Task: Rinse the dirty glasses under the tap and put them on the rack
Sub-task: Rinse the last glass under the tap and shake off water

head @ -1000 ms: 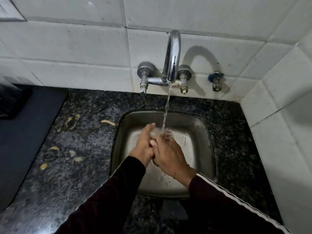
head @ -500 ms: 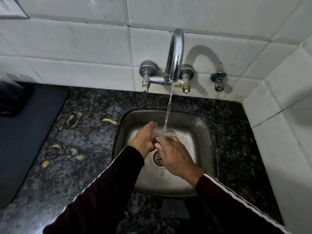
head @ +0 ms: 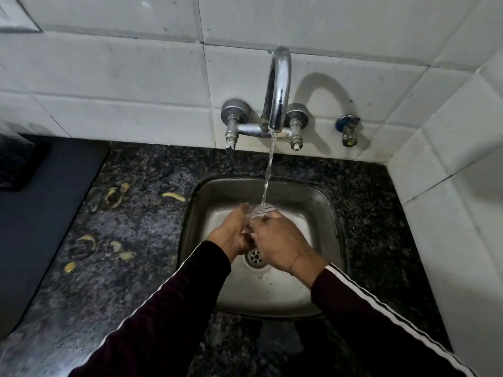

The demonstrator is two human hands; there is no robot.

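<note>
No brand, label or writing is showing anywhere in the head view. A clear glass [head: 260,210] is sitting between both hands over the steel sink [head: 325,213], directly under the tap [head: 279,88], and the stream of water [head: 268,175] is falling onto its rim. The glass is mostly hidden by the fingers and see-through, so only its upper edge is making itself out; its mouth appears to be pointing up and away from the person, towards the tiled wall [head: 109,66], with the long axis leaning that way, though the exact tilt is too hard to tell. The left hand [head: 231,232] is curling its fingers round the glass from the left side, and the right hand [head: 280,240] is wrapping round it from the right, a thin bracelet showing at the wrist. The two hands are touching each other just above the drain [head: 255,255]. Both arms are wearing dark sleeves [head: 163,317] with white stripes. The sink is sitting sunk in a dark speckled stone counter [head: 130,235], where several yellowish peel scraps [head: 174,196] are lying to the left of the basin. A dark mat [head: 40,202] is covering the counter's far left. A small separate valve [head: 349,130] is sticking out of the wall right of the tap
</note>
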